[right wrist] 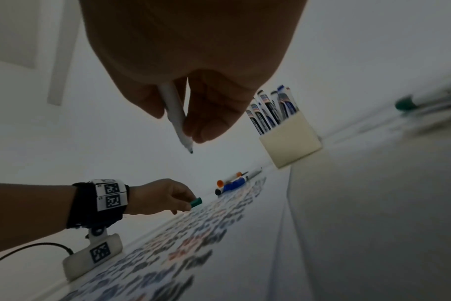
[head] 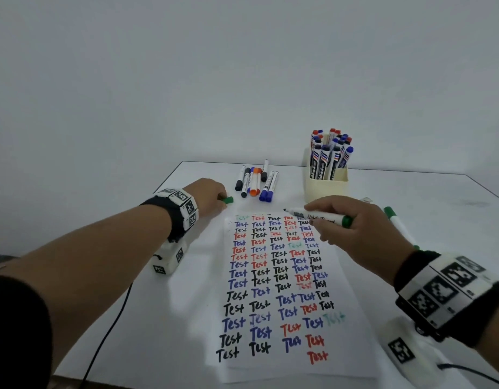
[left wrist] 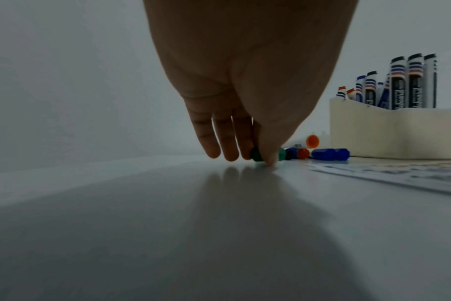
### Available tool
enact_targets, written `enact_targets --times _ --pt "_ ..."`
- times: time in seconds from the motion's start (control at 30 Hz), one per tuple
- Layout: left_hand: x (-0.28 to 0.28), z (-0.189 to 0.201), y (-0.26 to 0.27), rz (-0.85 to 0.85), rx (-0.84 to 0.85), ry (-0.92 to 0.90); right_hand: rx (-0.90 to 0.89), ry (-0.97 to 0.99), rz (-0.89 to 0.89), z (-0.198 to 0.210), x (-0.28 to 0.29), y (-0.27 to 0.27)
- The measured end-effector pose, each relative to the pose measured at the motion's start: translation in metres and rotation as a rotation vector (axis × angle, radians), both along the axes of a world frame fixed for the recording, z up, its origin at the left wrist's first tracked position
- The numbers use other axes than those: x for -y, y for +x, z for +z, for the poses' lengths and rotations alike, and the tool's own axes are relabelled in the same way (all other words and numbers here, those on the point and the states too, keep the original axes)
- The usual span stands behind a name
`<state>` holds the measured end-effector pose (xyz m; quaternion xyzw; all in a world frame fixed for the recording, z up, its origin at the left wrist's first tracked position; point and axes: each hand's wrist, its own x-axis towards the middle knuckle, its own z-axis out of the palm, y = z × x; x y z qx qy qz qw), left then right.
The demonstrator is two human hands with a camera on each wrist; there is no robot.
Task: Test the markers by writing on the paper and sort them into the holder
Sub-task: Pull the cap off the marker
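Note:
My right hand (head: pixel 335 220) (right wrist: pixel 191 122) grips an uncapped green marker (head: pixel 318 217) (right wrist: pixel 174 114), its tip hovering over the top of the paper (head: pixel 287 369) covered in rows of "Test". My left hand (head: pixel 211 196) (left wrist: pixel 245 146) pinches the green cap (head: pixel 228 200) (left wrist: pixel 256 155) (right wrist: pixel 196 202) on the table just left of the paper's top edge. The cream holder (head: pixel 326 186) (left wrist: pixel 389 134) (right wrist: pixel 291 146) at the back right is full of upright markers. A bunch of loose markers (head: pixel 256 182) (left wrist: pixel 327 153) (right wrist: pixel 232 182) lies behind the paper.
A second capped green marker (head: pixel 398 224) (right wrist: pixel 412 102) lies on the white table (head: pixel 425 197) to the right of my right hand. A black cable (head: pixel 108 332) trails off the table's front left. A grey wall stands behind the table.

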<state>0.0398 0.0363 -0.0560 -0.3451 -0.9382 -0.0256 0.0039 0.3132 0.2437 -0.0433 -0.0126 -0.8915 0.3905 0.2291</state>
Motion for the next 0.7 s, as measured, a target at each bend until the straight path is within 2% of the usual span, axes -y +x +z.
enact_targets --times 0.27,0.5,0.7 --pt "0.003 0.022 0.063 -0.274 0.041 0.425 -0.015 -0.113 0.006 0.027 -0.003 0.012" --pt "0.015 0.036 0.108 -0.398 0.045 0.570 -0.019 -0.151 0.049 0.040 0.000 0.028" --pt "0.020 0.045 0.127 -0.470 0.013 0.556 -0.034 -0.188 0.081 0.043 0.005 0.035"
